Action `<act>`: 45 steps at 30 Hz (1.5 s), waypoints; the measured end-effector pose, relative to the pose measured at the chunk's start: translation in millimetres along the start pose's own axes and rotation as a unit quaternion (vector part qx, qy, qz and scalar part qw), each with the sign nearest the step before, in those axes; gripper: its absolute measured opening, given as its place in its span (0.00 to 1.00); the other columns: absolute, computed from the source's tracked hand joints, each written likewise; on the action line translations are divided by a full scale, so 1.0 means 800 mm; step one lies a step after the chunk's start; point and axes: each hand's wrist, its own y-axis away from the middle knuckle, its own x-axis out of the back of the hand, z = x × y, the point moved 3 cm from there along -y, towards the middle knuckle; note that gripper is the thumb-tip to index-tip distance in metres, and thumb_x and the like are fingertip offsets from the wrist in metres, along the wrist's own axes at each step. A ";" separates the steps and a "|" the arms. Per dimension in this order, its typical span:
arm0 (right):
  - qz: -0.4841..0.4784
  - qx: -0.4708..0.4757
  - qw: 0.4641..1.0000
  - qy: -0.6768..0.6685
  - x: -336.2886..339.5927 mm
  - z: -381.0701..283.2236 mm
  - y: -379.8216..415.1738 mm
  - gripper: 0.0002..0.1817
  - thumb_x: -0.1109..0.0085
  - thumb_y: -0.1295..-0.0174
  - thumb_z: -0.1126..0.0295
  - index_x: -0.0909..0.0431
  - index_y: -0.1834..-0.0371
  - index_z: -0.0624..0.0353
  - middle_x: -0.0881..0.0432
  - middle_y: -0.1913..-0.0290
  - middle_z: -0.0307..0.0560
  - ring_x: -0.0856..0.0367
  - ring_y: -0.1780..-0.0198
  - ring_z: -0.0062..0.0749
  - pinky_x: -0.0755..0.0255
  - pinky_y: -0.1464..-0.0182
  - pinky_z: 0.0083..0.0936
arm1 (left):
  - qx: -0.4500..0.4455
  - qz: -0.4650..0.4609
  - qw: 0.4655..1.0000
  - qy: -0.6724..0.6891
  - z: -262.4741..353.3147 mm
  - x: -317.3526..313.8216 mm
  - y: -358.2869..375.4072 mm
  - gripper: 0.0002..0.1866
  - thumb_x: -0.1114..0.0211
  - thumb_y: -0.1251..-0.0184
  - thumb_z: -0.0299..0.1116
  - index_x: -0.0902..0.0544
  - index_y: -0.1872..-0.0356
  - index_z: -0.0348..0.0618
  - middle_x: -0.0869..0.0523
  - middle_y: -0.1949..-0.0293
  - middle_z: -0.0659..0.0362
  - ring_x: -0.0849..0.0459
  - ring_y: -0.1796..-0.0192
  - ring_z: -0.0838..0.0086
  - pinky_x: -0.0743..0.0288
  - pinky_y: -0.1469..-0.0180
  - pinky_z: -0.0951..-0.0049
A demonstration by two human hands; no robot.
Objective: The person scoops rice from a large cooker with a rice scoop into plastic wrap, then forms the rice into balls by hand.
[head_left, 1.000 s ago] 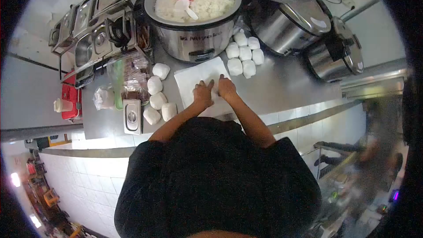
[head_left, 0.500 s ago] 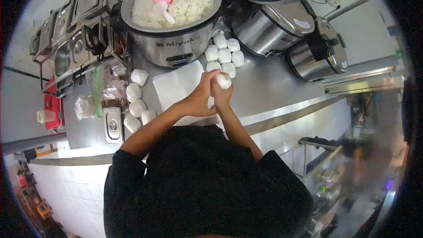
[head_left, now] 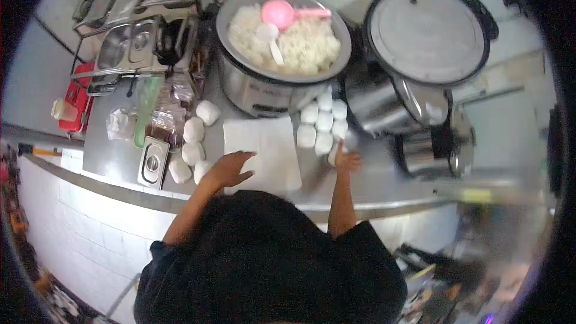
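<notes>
My left hand (head_left: pixel 230 169) is over the lower left edge of a stack of white paper sheets (head_left: pixel 264 153), fingers and thumb apart, holding nothing. My right hand (head_left: pixel 348 161) is at the near end of a cluster of white wrapped bundles (head_left: pixel 324 122), its thumb raised and fingers spread. Right beside its thumb lies one more white wrapped bundle (head_left: pixel 333 157), partly hidden by the hand. Another row of white wrapped bundles (head_left: pixel 193 154) lies to the left of the paper, close to my left hand.
Behind the paper stands a large rice cooker (head_left: pixel 258 93) of white rice, with a pink ladle (head_left: pixel 278 14) and white spoon (head_left: pixel 269 34) on top. More steel cookers (head_left: pixel 384 105) are at right. Lidded metal pans (head_left: pixel 154 163), plastic packets (head_left: pixel 170 114) and a red basket (head_left: pixel 77 105) are at left.
My hands, together around a white bundle earlier, have parted: the left moved to the paper's left edge, the right to the cluster's near end, where that bundle now seems to lie. The view shifted.
</notes>
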 end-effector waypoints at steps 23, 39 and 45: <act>0.081 0.630 0.670 0.384 -0.042 -0.595 -0.055 0.13 0.51 0.40 0.67 0.23 0.57 0.60 0.17 0.63 0.53 0.17 0.59 0.46 0.26 0.61 0.44 | -0.139 0.354 0.923 0.062 -0.036 0.171 -0.129 0.71 0.28 0.55 0.66 0.67 0.26 0.35 0.68 0.27 0.31 0.68 0.24 0.36 0.62 0.29 0.37; -0.130 0.550 0.633 0.529 0.039 -0.541 0.020 0.16 0.45 0.36 0.59 0.22 0.60 0.63 0.17 0.66 0.60 0.16 0.61 0.52 0.23 0.59 0.45 | -0.063 0.435 0.894 0.090 -0.047 0.142 -0.160 0.78 0.28 0.67 0.74 0.71 0.26 0.39 0.72 0.27 0.31 0.71 0.25 0.33 0.63 0.34 0.29; -0.289 0.541 0.645 0.456 0.052 -0.504 0.077 0.21 0.50 0.33 0.56 0.21 0.59 0.67 0.18 0.66 0.65 0.18 0.60 0.60 0.26 0.55 0.49 | -0.069 0.466 0.881 0.047 -0.041 0.147 -0.155 0.79 0.29 0.68 0.75 0.67 0.27 0.32 0.69 0.27 0.29 0.70 0.25 0.33 0.64 0.31 0.33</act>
